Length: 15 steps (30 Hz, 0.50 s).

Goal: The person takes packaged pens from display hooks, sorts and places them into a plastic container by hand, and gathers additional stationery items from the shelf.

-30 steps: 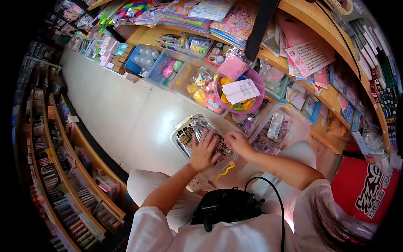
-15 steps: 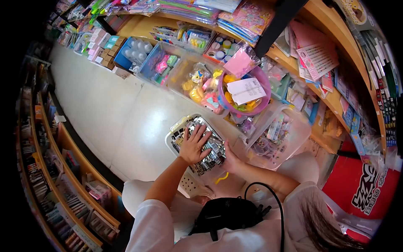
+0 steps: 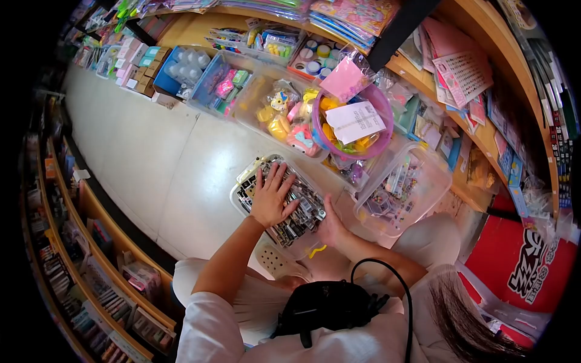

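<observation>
A clear plastic bin [image 3: 237,202] in front of me holds a heap of small dark and silvery packaged items [image 3: 296,213]. My left hand [image 3: 272,196] lies flat on the heap with its fingers spread. At the bin's right side is my right hand [image 3: 330,222], its thumb raised near the rim and its fingers apart; its palm faces the items. A yellow squiggly piece [image 3: 316,251] shows near the bin's lower end. What lies beneath my left palm is hidden.
Right of the bin stands a clear tub [image 3: 403,222] of small packets. Beyond are a purple basket [image 3: 387,130], a bin of plush toys [image 3: 249,97] and a blue bin [image 3: 195,95]. Shelves [image 3: 103,254] line the left; a red box [image 3: 499,242] is at right.
My right hand has gone from a bent pose over the items to the bin's right side and opened. My left hand stays on the heap. The view has shifted slightly.
</observation>
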Motion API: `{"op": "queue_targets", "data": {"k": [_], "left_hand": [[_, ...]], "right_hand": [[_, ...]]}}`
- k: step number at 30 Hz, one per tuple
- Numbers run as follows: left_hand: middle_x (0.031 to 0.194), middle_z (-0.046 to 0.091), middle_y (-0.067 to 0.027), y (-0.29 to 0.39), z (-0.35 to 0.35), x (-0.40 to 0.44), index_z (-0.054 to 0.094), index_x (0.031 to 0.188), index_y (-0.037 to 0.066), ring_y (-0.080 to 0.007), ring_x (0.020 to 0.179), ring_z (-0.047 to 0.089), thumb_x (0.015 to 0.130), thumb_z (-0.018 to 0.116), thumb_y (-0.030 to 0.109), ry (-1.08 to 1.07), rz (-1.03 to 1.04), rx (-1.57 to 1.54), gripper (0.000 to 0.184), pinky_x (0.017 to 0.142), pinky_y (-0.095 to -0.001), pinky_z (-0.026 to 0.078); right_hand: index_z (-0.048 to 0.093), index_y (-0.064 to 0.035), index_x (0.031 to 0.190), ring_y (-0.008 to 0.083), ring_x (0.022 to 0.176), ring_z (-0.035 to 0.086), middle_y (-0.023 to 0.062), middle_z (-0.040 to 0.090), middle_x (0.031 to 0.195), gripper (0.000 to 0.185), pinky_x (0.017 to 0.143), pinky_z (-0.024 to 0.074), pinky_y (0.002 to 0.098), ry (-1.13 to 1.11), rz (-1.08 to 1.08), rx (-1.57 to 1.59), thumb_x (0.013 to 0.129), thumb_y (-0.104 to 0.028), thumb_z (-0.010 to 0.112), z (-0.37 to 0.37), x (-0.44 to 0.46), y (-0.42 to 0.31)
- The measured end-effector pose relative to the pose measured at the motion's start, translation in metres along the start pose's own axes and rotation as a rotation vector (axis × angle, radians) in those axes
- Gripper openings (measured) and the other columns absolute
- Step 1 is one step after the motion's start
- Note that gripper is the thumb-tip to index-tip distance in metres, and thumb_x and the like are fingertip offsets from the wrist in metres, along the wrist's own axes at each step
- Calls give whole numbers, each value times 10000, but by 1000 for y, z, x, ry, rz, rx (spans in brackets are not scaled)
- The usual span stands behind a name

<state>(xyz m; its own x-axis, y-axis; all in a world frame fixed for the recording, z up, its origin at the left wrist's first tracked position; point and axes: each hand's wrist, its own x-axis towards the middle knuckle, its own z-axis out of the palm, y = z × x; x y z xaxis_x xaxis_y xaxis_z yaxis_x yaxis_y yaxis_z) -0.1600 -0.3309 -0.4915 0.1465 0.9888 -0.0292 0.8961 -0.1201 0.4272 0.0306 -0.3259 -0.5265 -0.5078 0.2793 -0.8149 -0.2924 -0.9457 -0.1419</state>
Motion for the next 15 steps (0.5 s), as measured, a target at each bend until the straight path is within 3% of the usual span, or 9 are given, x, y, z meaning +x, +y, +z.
{"op": "queue_targets", "data": {"k": [4, 7, 8, 14, 15], "left_hand": [[1398, 289, -158, 0, 2, -1, 425, 1294, 142, -340, 1318, 214, 778, 562, 376, -1, 14, 29, 582, 1054, -546, 93], [1400, 288, -154, 2, 3, -3, 430, 1293, 151, -336, 1319, 213, 786, 558, 371, -10, 6, 33, 568, 1054, -545, 94], [1400, 288, -154, 2, 2, -3, 434, 1290, 149, -335, 1319, 214, 788, 556, 371, -7, 5, 36, 562, 1055, -544, 94], [1404, 281, -157, 0, -1, -4, 442, 1283, 142, -335, 1319, 211, 800, 540, 376, 0, 12, 38, 545, 1062, -534, 84], [1404, 280, -157, 0, -1, -4, 442, 1282, 142, -336, 1319, 211, 801, 539, 376, -5, 12, 33, 544, 1062, -534, 83]], "right_hand": [[442, -105, 1257, 200, 1101, 506, 45, 515, 1224, 688, 956, 381, 391, -154, -90, 261, 815, -631, 432, -4, 20, 13], [452, -82, 1243, 200, 1073, 528, 60, 524, 1213, 690, 932, 407, 380, -50, -110, 190, 816, -623, 436, -4, 18, 13], [445, -77, 1251, 204, 1085, 519, 60, 533, 1202, 696, 942, 398, 386, 41, -144, 121, 814, -619, 444, -1, 15, 11], [443, -91, 1260, 226, 1104, 504, 64, 526, 1218, 774, 966, 373, 413, -58, -155, 181, 791, -699, 351, 5, 2, 11], [415, -115, 1286, 245, 1146, 460, 66, 488, 1257, 817, 981, 333, 451, -90, -127, 220, 763, -736, 318, 2, 3, 15]]}}
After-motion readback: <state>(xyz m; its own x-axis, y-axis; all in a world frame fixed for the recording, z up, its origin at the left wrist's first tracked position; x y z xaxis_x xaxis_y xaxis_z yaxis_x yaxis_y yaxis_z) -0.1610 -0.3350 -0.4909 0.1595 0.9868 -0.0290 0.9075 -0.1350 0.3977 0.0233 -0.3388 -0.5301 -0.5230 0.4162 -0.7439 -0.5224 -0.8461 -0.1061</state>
